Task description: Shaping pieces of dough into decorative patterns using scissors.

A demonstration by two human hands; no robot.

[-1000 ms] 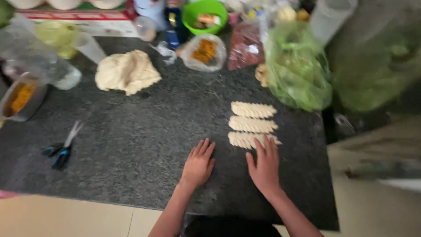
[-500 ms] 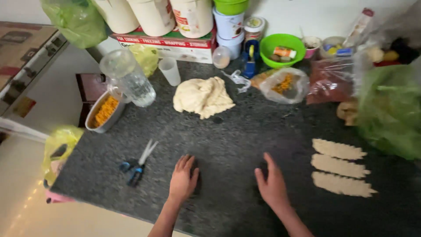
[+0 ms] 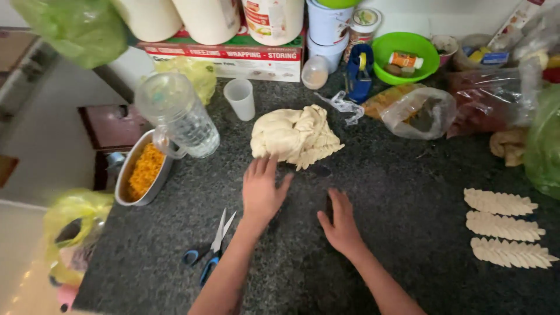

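My left hand (image 3: 262,189) lies flat and spread on the dark granite counter (image 3: 408,233), its fingertips just short of a pale lump of dough (image 3: 294,137). Beside it, my right hand (image 3: 340,221) rests open on the counter, holding nothing. Three leaf-shaped, ridged dough pieces (image 3: 504,227) lie in a column at the far right, well away from both hands.
Blue-handled scissors (image 3: 209,249) lie left of my left arm. An oval metal tin of orange filling (image 3: 143,169), a clear plastic jug (image 3: 178,114) and a white cup (image 3: 241,98) stand at the left. Plastic bags (image 3: 417,111), a green bowl (image 3: 405,55) and tubs crowd the back.
My view has swung left, so the shaped pieces now sit at the right edge. My left hand has reached forward from the counter towards the dough lump.
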